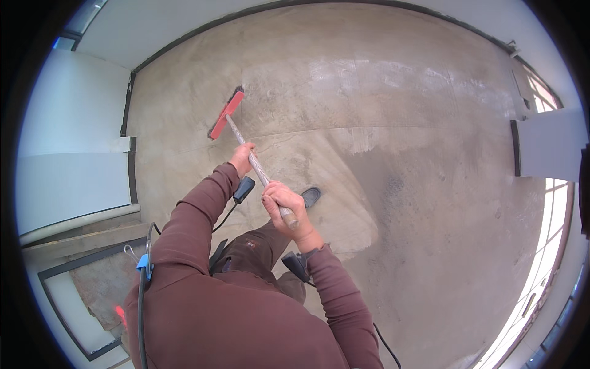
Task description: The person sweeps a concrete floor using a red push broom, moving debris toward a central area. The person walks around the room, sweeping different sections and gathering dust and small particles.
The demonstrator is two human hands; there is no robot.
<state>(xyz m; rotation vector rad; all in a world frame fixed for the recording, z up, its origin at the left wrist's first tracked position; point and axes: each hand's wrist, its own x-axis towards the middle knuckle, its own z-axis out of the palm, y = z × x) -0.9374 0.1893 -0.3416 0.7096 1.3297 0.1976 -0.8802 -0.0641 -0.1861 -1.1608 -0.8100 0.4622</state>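
Observation:
A broom with a red head [227, 115], dark bristles and a worn pale handle [259, 169] lies slantwise ahead of me, its head at the upper left on the concrete floor [286, 106]. My left hand [243, 158] is closed around the lower part of the handle, nearer the head. Close to the handle's top end, my right hand [286, 205] grips it, with the rounded end sticking out beside the palm. Grey dust and grit [392, 189] are spread over the floor to the right of my right hand.
My shoe [311, 197] shows just past my right hand. Black devices on cables hang near both wrists [244, 189]. White walls with dark skirting [132, 180] bound the left and far sides. A wall pier [548, 150] juts in at right. Wooden boards [87, 242] lie at lower left.

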